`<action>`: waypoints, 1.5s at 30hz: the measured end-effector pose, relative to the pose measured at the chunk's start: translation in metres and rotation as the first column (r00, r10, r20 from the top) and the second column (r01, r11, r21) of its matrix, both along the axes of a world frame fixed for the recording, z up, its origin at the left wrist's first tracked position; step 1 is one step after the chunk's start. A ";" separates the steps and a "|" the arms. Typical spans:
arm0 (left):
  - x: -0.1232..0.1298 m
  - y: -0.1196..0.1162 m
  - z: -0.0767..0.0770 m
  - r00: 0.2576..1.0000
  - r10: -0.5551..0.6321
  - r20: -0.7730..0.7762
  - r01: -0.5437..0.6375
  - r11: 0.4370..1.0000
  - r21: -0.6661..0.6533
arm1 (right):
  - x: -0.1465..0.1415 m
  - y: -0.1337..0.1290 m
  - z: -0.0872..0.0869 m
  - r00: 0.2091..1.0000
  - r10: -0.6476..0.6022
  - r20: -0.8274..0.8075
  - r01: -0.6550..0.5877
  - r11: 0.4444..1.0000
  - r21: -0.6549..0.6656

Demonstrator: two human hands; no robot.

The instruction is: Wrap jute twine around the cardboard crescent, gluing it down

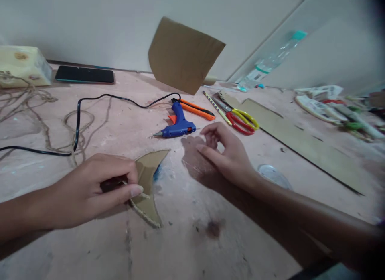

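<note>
A crescent-shaped piece of brown cardboard (149, 167) lies on the table, with twine along part of its lower left edge. My left hand (111, 183) is closed over its left side, thumb and index finger pinching a length of jute twine (143, 195), whose short end juts over the cardboard. My right hand (224, 151) hovers to the right, fingers bent and thumb apart, holding nothing visible. Just beyond its fingertips lies a blue hot glue gun (179, 125) on its side, nozzle pointing left.
Behind the glue gun are an orange utility knife (197, 110), a pencil (217, 107) and red-and-yellow scissors (240, 119). Cardboard (183, 55) leans on the wall; a long strip (300, 145) lies right. A black cord (129, 98) crosses loose twine. A phone (85, 74) and bottle (267, 65) stand farther back.
</note>
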State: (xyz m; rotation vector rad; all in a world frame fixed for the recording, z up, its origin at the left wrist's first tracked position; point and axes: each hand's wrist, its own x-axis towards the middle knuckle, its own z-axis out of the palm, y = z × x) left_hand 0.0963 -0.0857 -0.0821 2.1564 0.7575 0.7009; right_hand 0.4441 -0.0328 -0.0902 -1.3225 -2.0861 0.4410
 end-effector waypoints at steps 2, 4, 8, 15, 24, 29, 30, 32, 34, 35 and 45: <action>0.000 0.000 0.000 1.000 0.006 -0.009 -0.006 1.000 -0.004 | 0.009 0.020 -0.001 0.997 -0.061 0.038 0.060 0.997 0.037; 0.001 0.000 0.000 1.000 0.010 -0.017 -0.010 1.000 -0.002 | 0.012 0.036 0.000 0.993 -0.013 0.115 0.011 1.000 0.017; 0.001 -0.001 0.002 0.999 0.013 -0.041 -0.014 1.000 -0.025 | 0.008 0.056 0.007 0.969 0.149 0.199 -0.123 0.983 -0.137; -0.001 -0.002 -0.001 0.999 0.016 -0.041 -0.019 0.995 -0.096 | 0.022 0.074 0.033 0.920 0.277 0.277 -0.172 0.921 -0.349; 0.001 0.001 0.000 0.999 0.030 -0.038 -0.034 0.993 -0.116 | 0.041 0.066 0.062 0.885 0.047 0.463 0.053 0.978 -0.202; 0.002 0.002 0.001 0.999 0.026 -0.027 -0.029 0.990 -0.141 | 0.018 0.039 0.066 0.870 -0.145 0.470 0.175 0.984 -0.020; 0.002 0.002 0.000 0.999 0.025 -0.024 -0.028 0.989 -0.147 | 0.014 0.036 0.066 0.870 -0.180 0.458 0.198 0.980 0.010; 0.002 0.002 -0.001 0.999 0.024 -0.022 -0.027 0.987 -0.160 | 0.010 0.033 0.067 0.867 -0.248 0.432 0.240 0.968 0.074; 0.002 0.002 -0.001 0.999 0.025 -0.021 -0.028 0.986 -0.164 | 0.009 0.031 0.068 0.881 -0.274 0.385 0.252 0.962 0.109; 0.001 0.002 -0.001 0.999 0.026 -0.022 -0.029 0.986 -0.166 | 0.008 0.029 0.068 0.893 -0.271 0.360 0.247 0.962 0.113; 0.000 0.001 0.001 1.000 0.006 -0.027 -0.010 0.990 -0.143 | 0.007 0.008 0.064 0.982 -0.094 0.164 0.110 0.990 -0.086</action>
